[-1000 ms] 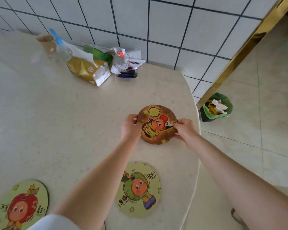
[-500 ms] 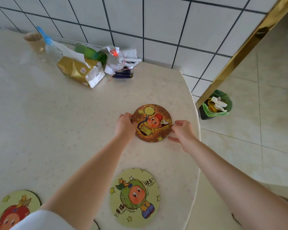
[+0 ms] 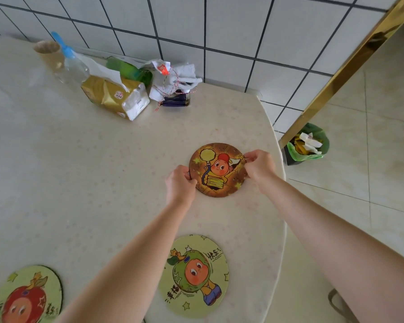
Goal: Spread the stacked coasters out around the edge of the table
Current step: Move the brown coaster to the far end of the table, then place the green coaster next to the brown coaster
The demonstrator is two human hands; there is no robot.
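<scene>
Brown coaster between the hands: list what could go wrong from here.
1. The brown coaster sits close to the table's curved right edge; pushed further right by the left hand or right hand, it might overhang and drop towards the bin.
2. Both hands pinch only its rim, so the grip could slip.

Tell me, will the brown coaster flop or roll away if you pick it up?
Probably not floppy: the brown coaster looks flat and keeps its round shape though the left hand and right hand pinch only its edges. It seems thin, so likely light. Lying flat on the table, it shouldn't roll.
</scene>
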